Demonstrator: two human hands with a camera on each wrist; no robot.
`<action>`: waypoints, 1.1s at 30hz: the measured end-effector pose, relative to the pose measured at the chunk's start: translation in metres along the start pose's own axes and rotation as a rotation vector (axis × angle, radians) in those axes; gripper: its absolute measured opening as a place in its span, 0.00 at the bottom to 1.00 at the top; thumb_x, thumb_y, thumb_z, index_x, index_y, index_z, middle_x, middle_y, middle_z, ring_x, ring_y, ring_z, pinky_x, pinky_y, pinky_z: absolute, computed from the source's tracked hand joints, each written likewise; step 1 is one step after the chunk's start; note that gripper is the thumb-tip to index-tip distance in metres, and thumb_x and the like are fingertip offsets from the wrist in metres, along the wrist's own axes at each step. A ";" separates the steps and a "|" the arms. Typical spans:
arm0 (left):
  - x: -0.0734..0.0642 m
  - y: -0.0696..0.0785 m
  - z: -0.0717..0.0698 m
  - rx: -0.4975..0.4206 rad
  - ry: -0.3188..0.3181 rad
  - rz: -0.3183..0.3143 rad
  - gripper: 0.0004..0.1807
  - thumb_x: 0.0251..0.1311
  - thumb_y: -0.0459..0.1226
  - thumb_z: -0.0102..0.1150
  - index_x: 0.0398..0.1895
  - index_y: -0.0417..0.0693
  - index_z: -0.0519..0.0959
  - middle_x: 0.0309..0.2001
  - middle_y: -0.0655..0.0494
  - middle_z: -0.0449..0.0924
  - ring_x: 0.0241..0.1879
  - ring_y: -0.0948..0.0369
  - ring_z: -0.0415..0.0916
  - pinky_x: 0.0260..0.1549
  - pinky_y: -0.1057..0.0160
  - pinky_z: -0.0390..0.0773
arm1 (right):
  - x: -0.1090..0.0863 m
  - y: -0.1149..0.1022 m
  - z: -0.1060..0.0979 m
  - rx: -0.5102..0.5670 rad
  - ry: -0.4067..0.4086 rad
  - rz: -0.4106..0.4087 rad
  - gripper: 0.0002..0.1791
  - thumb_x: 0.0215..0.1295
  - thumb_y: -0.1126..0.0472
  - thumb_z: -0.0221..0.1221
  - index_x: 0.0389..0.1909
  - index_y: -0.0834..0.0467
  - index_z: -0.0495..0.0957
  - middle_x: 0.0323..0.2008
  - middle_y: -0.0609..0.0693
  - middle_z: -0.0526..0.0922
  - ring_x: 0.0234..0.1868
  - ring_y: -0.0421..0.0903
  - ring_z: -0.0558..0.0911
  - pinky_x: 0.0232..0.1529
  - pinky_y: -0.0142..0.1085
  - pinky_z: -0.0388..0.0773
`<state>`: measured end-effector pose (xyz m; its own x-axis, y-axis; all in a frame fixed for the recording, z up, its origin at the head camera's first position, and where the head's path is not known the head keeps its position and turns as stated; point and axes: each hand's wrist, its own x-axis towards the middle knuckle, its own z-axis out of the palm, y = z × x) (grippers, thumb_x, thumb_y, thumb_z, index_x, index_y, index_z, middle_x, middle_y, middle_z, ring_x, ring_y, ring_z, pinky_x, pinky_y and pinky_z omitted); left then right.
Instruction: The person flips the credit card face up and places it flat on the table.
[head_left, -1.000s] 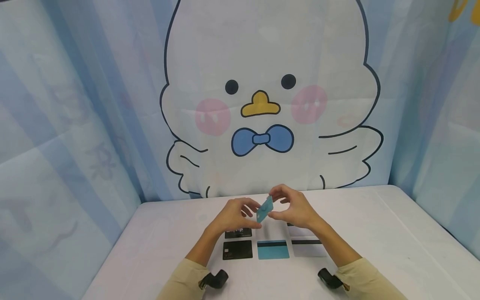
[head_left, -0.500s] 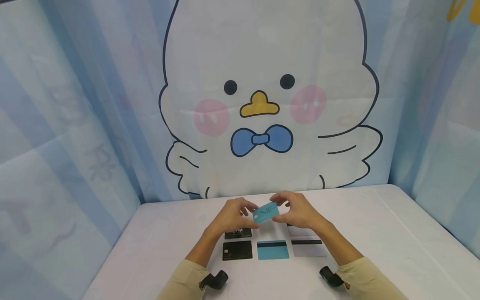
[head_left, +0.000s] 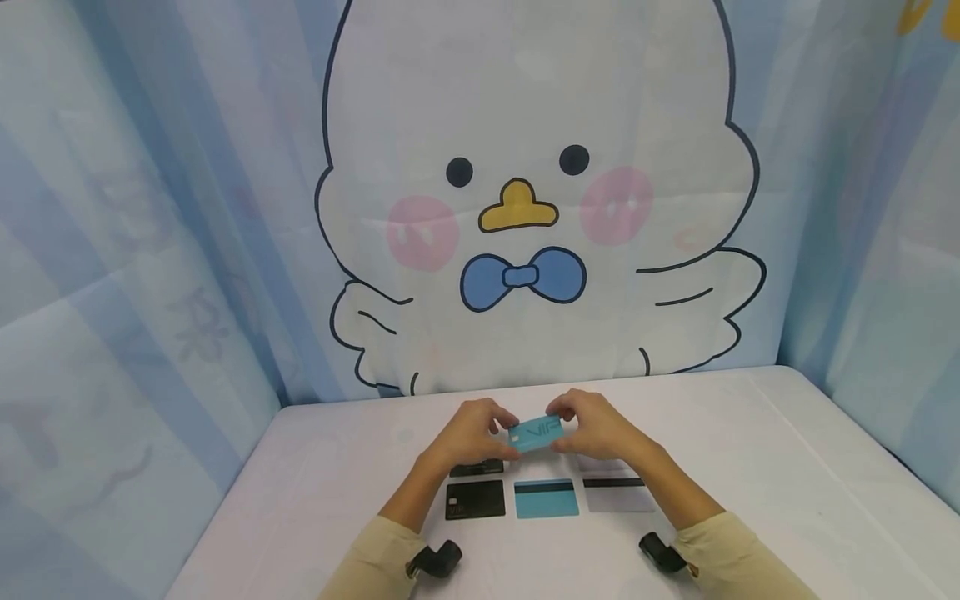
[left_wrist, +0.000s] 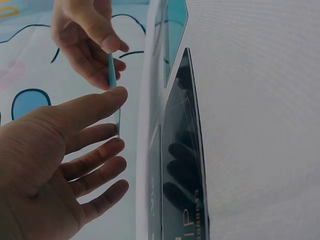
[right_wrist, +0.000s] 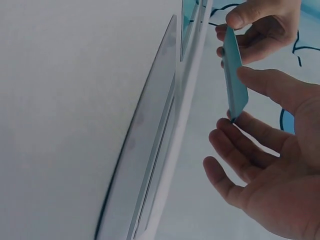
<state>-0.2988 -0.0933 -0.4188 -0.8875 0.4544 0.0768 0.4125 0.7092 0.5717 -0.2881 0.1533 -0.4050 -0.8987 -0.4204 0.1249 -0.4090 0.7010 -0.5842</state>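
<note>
In the head view a light blue card (head_left: pixel 536 434) printed "VIP" is held tilted above the table. My left hand (head_left: pixel 471 435) pinches its left end between thumb and fingers. At the opposite end, my right hand (head_left: pixel 597 427) grips the card by thumb and fingertips. Both wrist views show the blue card (right_wrist: pixel 235 75) nearly edge-on, between the two hands. Below it lie a blue card (head_left: pixel 546 502) with a dark stripe, a black card (head_left: pixel 476 500) and a pale striped card (head_left: pixel 618 498). Behind these, another black card (head_left: pixel 477 468) is partly hidden by my left hand.
A white cloth covers the table (head_left: pixel 750 467). One more pale card (head_left: pixel 600 464) sits in the back row, mostly covered by my right hand. A curtain (head_left: pixel 525 350) with a cartoon bird hangs behind the table's far edge.
The held card has turned from a steep slant so that its printed face shows, and it has come down slightly. Both hands keep hold of it; the right hand has lowered a little.
</note>
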 end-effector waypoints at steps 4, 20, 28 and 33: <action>0.000 0.001 0.000 0.019 -0.006 -0.009 0.26 0.49 0.46 0.82 0.54 0.50 0.88 0.46 0.57 0.85 0.45 0.59 0.78 0.38 0.65 0.78 | 0.000 0.000 0.002 -0.019 -0.016 0.010 0.25 0.54 0.60 0.76 0.53 0.60 0.84 0.46 0.50 0.83 0.51 0.51 0.79 0.58 0.53 0.79; 0.000 0.004 0.006 0.018 -0.047 -0.074 0.27 0.49 0.44 0.83 0.54 0.49 0.88 0.47 0.57 0.86 0.43 0.60 0.77 0.40 0.64 0.80 | -0.002 -0.002 0.004 -0.039 -0.104 0.062 0.25 0.55 0.63 0.76 0.55 0.62 0.84 0.48 0.50 0.84 0.52 0.50 0.79 0.59 0.52 0.79; -0.001 0.003 0.009 0.016 -0.057 -0.066 0.27 0.48 0.43 0.83 0.54 0.48 0.88 0.46 0.57 0.86 0.39 0.63 0.75 0.38 0.66 0.78 | -0.004 -0.001 0.006 -0.045 -0.143 0.077 0.27 0.55 0.63 0.76 0.57 0.62 0.82 0.51 0.52 0.85 0.53 0.50 0.81 0.62 0.53 0.78; -0.001 0.003 0.011 0.024 -0.060 -0.070 0.27 0.48 0.43 0.84 0.53 0.47 0.88 0.45 0.58 0.86 0.37 0.64 0.74 0.37 0.67 0.77 | -0.005 -0.003 0.006 -0.060 -0.164 0.066 0.26 0.56 0.64 0.76 0.57 0.63 0.82 0.52 0.54 0.85 0.55 0.52 0.82 0.64 0.54 0.77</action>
<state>-0.2948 -0.0858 -0.4262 -0.9008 0.4341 -0.0127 0.3549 0.7528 0.5544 -0.2813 0.1500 -0.4092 -0.8883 -0.4568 -0.0474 -0.3629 0.7614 -0.5372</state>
